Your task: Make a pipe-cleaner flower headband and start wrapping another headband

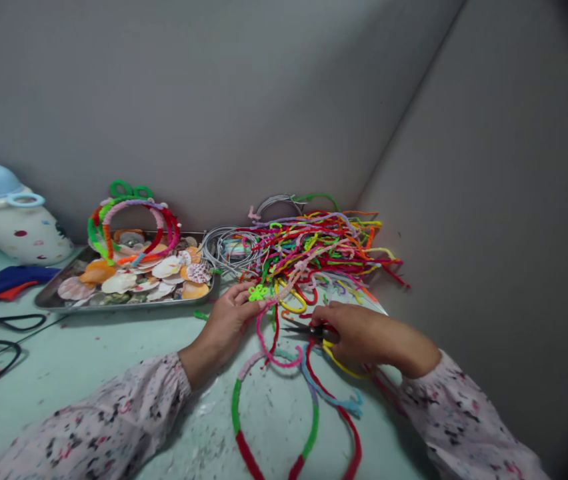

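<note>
My left hand (234, 313) pinches a small bright green pipe-cleaner flower (258, 292), with a pink pipe cleaner (263, 333) curling down from beside the fingertips. To its right, my right hand (347, 330) is closed around dark-handled scissors (309, 330). The blades are parted and point left, below the flower and apart from it. Underneath, on the tabletop, lies a headband-like loop (237, 407) wrapped in pink, green, red and purple. A light blue strand (327, 393) and a red strand (357, 440) lie to the right of that loop.
Behind my hands is a big tangled pile of colored pipe cleaners (314, 247) beside coiled grey wire (229, 247). A metal tray (129, 307) of shells (164, 268) holds wrapped headbands (171, 227). Farther left are a blue glue gun (24, 277) and a white container (29, 230). Walls stand behind and right.
</note>
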Motion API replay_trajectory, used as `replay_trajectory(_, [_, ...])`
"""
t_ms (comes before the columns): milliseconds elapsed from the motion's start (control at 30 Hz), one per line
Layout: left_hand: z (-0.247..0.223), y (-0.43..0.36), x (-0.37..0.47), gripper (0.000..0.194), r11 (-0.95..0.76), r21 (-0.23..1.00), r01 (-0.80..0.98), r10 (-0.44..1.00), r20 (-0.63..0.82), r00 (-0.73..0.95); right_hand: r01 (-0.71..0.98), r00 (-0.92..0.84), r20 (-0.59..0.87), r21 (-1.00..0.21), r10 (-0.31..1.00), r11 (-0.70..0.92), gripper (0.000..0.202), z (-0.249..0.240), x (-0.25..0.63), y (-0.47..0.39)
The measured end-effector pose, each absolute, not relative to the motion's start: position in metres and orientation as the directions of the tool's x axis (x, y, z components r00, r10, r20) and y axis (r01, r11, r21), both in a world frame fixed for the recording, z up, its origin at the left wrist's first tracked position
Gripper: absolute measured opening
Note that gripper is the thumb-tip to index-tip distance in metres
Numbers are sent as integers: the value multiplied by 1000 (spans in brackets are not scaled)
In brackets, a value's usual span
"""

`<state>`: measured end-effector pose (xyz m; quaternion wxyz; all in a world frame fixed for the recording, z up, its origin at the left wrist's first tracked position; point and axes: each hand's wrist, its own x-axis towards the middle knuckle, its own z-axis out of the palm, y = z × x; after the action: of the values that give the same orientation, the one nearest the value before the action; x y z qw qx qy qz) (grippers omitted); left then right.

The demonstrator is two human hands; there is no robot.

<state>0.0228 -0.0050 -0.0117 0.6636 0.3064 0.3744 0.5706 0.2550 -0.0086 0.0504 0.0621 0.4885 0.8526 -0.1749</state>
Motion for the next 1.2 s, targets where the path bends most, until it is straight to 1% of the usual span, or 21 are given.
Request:
replay_trajectory(100, [-11, -5, 22, 45, 154, 831, -535, 988, -140, 66, 806, -569, -265, -364, 778, 466, 41, 65, 262, -7])
replay_trajectory(167, [-11, -4, 22, 45, 153, 828, -539, 988, -135, 73, 773, -601, -292, -450, 744, 447, 40, 76, 267, -6])
replay_trajectory(267, [-12, -4, 21, 43, 156, 830, -535, 988, -139, 73, 748, -621, -346, -531, 704, 398, 36, 87, 274, -4])
replay_trajectory(333, [-13, -3, 22, 42, 159, 830, -535, 987, -140, 77, 721, -633, -328, -580, 701, 379, 37, 90, 276, -2])
replay_trajectory(433, [-13, -3, 22, 41, 152, 820, -552, 988, -127, 85, 649, -647, -261, -682, 717, 338, 50, 85, 272, 3])
replay_trajectory(500, [-13, -2, 22, 39, 138, 814, -565, 990, -115, 75, 619, -629, -225, -723, 744, 306, 60, 78, 266, 7])
replay_trajectory(600, [-13, -1, 21, 37, 131, 801, -585, 991, -114, 67, 619, -594, -165, -719, 788, 316, 65, 66, 255, 11])
replay_trajectory(733, [-12, 2, 18, 35, 140, 758, -637, 989, -137, 55, 606, -555, -95, -727, 827, 323, 60, 57, 244, 10])
replay_trajectory(867, [-8, 4, 16, 26, 173, 712, -681, 983, -169, 74, 647, -490, -23, -680, 872, 346, 57, 54, 236, 7])
replay_trajectory(967, [-3, 3, 16, 26, 204, 693, -691, 977, -186, 101, 657, -508, 24, -636, 861, 406, 55, 48, 232, 7])
replay_trajectory(1067, [-1, 1, 16, 26, 224, 694, -684, 974, -188, 128, 645, -557, 96, -576, 825, 503, 51, 35, 229, 10])
replay_trajectory(1200, [-2, 0, 17, 31, 212, 710, -671, 977, -171, 127, 612, -576, 198, -538, 793, 579, 40, 16, 226, 14])
